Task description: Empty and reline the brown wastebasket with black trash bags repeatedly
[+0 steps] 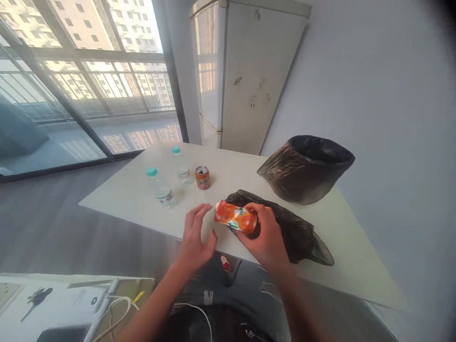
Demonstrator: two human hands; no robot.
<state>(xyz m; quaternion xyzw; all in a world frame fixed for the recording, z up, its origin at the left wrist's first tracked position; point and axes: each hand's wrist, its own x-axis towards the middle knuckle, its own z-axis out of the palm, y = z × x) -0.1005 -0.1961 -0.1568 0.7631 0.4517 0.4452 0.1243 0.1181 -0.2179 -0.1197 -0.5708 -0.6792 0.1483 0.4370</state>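
Note:
An orange and red can (233, 217) lies tilted sideways in my right hand (265, 235), whose fingers and thumb wrap round its right end. Just left of the can, my left hand (197, 235) is spread with nothing in it. Beneath and behind my right hand a crumpled black plastic bag (295, 230) lies on the white table (124, 190). A second orange can (203, 177) stands upright farther back. To its left are two clear bottles with teal caps, one nearer (164, 192) and one farther back (182, 168).
A dark bag (302, 175) stands wide open at the table's back right. Behind the table is a white refrigerator (252, 80). Sliding glass doors are at the left. At the lower left, a white surface (64, 297) holds keys and a cable.

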